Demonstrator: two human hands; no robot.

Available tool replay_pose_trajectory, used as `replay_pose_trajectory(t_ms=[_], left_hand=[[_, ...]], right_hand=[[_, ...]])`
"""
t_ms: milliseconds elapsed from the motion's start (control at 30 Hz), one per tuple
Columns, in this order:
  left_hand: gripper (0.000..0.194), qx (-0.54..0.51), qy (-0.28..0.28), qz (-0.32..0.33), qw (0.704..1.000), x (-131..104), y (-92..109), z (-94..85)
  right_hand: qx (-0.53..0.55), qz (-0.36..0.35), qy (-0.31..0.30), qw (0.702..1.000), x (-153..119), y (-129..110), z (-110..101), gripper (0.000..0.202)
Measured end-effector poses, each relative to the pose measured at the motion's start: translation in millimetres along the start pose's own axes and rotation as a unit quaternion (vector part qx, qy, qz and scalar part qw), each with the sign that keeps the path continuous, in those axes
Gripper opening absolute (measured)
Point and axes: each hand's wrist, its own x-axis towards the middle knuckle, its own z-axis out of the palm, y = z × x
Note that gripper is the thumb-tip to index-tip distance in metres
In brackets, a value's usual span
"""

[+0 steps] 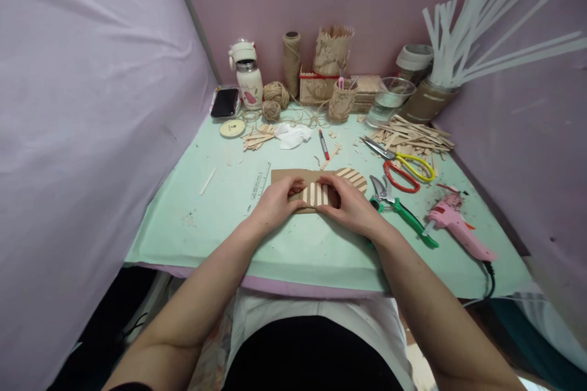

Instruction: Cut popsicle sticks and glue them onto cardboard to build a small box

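Between my hands, a striped craft-stick piece [316,194] lies over a flat brown cardboard sheet [284,175]. My left hand [283,197] grips its left side with curled fingers, thumb along the near edge. On the opposite side, my right hand [345,200] holds it the same way, fingers bent over the top and thumb at the near edge. Both palms hide the ends of the piece. Just behind my right hand rests a rounded striped stick panel [352,179]. A clear ruler [260,186] lies left of the cardboard.
Right of my hands lie green-handled pruning shears [406,218], scissors [403,165] and a pink glue gun [458,229]. Behind are loose craft sticks [413,135], a red marker [323,145], a bowl of water [387,104], twine balls [276,95], a bottle [250,82] and white glue sticks [463,36].
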Motion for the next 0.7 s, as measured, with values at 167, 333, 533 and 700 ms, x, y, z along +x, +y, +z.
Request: replay_pose_trajectory(t_ms=[167,333,533,700], left_hand=[[0.052,0.005,0.002,-0.005,1.0,1.0,1.8,0.3],[0.053,0.004,0.005,-0.004,1.0,1.6,2.6,1.0],[0.052,0.005,0.002,-0.006,1.0,0.9,3.1,0.8],[0.048,0.016,0.0,-0.007,1.0,0.6,4.7,1.3]], right_hand=[[-0.005,0.007,0.004,1.0,-0.2,1.0,0.9,0.054],[-0.008,0.01,0.003,1.0,0.2,0.3,1.2,0.053],[-0.009,0.007,0.003,1.0,-1.1,1.0,1.2,0.052],[-0.009,0.005,0.002,1.0,-1.5,1.3,0.4,0.051]])
